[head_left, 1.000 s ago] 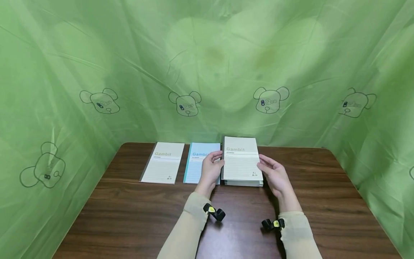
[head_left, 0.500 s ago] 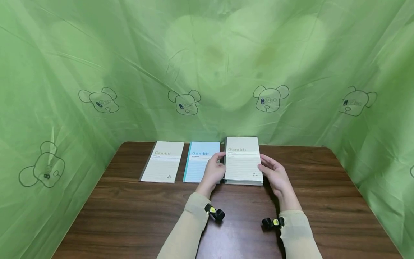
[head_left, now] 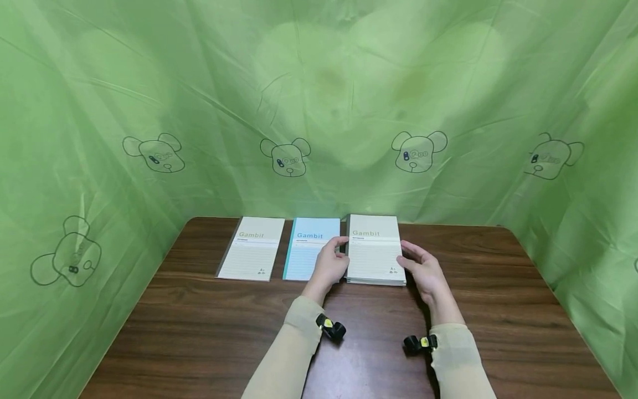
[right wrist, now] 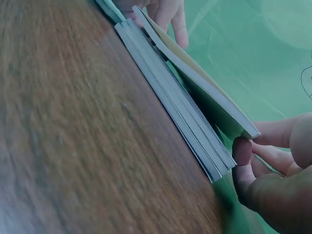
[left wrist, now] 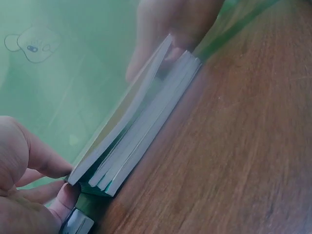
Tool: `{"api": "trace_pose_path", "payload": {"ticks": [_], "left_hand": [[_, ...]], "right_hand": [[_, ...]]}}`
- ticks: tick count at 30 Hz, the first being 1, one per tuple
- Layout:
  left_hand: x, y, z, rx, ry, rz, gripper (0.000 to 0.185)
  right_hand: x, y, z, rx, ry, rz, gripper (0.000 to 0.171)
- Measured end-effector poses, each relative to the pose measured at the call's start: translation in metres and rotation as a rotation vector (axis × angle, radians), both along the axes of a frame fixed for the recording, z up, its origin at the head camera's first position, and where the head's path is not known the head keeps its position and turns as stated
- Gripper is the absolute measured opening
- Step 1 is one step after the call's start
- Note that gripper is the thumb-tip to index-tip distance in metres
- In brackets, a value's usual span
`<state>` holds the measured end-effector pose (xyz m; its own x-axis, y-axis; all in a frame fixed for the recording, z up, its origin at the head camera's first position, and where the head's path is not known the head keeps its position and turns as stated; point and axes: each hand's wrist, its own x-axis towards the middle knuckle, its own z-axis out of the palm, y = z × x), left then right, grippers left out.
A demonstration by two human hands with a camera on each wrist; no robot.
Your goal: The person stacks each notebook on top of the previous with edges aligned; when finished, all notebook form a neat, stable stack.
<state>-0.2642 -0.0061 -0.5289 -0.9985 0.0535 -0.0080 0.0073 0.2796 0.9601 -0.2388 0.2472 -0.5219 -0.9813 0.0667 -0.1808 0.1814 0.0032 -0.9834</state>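
Observation:
A cream "Gambit" notebook [head_left: 372,252] lies at the top of a short stack of notebooks [right wrist: 168,100], on the right of the row. My left hand [head_left: 331,260] pinches its dark spine side, and my right hand [head_left: 422,271] pinches the opposite edge. In both wrist views this notebook [left wrist: 124,112] bows a little, with a gap showing between it and the stack below. Left of the left hand lies a light blue notebook [head_left: 306,249], partly covered by that hand. A second cream notebook [head_left: 253,249] lies flat at the far left.
The dark wooden table [head_left: 199,332] has its back edge just behind the notebooks. Green curtain [head_left: 349,111] printed with bear heads hangs behind and along both sides. Each wrist carries a small black camera [head_left: 331,328].
The top cream notebook has come down onto the stack and shifted slightly right, both hands staying at its sides. The blue and far-left notebooks have not moved.

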Motion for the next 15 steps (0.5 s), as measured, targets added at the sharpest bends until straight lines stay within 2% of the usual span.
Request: {"api": "trace_pose_path", "payload": {"ticks": [5,10,15], "left_hand": [[0.0007,0.0003,0.0013,-0.076,0.026,-0.006,0.056],[0.0002,0.0002,0.0014,-0.177,0.061,-0.012,0.056],[-0.0003,0.0012,0.0,-0.197,0.063,-0.01,0.055]], "right_hand": [[0.0025,-0.0004,0.0048,0.067,-0.034,-0.04,0.06],[0.0049,0.001,0.0066,0.117,-0.055,-0.036,0.056],[0.0062,0.0028,0.0062,0.155,-0.061,-0.029,0.053]]}}
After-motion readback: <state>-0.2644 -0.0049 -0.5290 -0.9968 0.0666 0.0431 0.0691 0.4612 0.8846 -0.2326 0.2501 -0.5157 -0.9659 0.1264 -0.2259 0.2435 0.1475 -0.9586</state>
